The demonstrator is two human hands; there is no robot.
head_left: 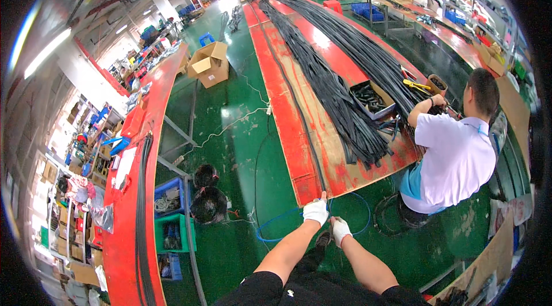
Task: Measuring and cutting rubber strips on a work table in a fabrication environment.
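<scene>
A long black strip (pixel 299 113) runs down the left side of the red table to its near edge. My left hand (pixel 315 211), in a white glove, is closed on the strip's near end at that edge. Just right of it and lower, my right hand (pixel 340 229), also in a white glove, is closed with its thumb toward the left hand. What it grips is too small to make out. A thick bundle of black strips (pixel 322 76) lies lengthwise over the middle of the table (pixel 348 182), and a second bundle (pixel 351 33) lies farther right.
A seated person in a white shirt (pixel 457 145) works at the table's right side, by a box of black parts (pixel 372 99). A blue hose (pixel 368 208) loops on the floor around my hands. Left stand another red table (pixel 146 191), blue and green crates (pixel 178 232) and an open carton (pixel 210 65).
</scene>
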